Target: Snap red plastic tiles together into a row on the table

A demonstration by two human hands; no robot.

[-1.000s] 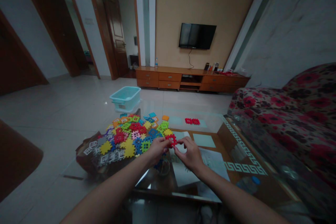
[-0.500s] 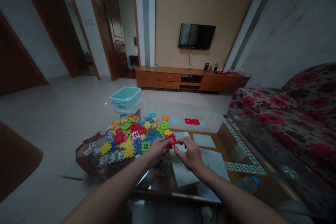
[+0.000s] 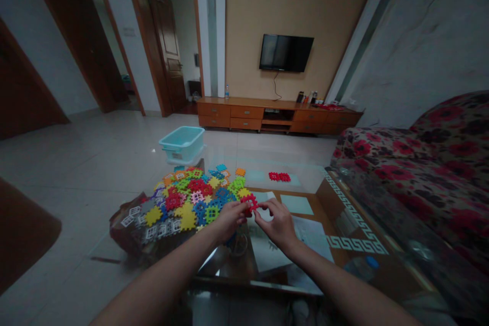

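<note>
A red plastic interlocking building block [image 3: 251, 201], square with toothed edges and a window-like opening, is held above the glass table. My left hand [image 3: 230, 218] pinches its left side between thumb and fingers. At its right edge, my right hand [image 3: 278, 223] grips with curled fingertips and thumb. Left of my hands lies a heap of mixed building blocks [image 3: 187, 214] in yellow, blue, green, red, pink, white and grey. Farther back on the table, red blocks [image 3: 279, 177] lie side by side, apart from the heap.
The glass coffee table [image 3: 214, 285] has a patterned edge. Beyond it, a turquoise plastic tub [image 3: 182, 148] sits on the floor. Under the glass appear papers and a blue-capped bottle [image 3: 362, 268]. A flowered sofa [image 3: 431, 163] flanks the right side; a wooden TV cabinet [image 3: 246, 118] stands at the wall.
The red block has turned and tilted slightly between my hands. Both hands stay almost in place; the heap and the red blocks farther back have not moved.
</note>
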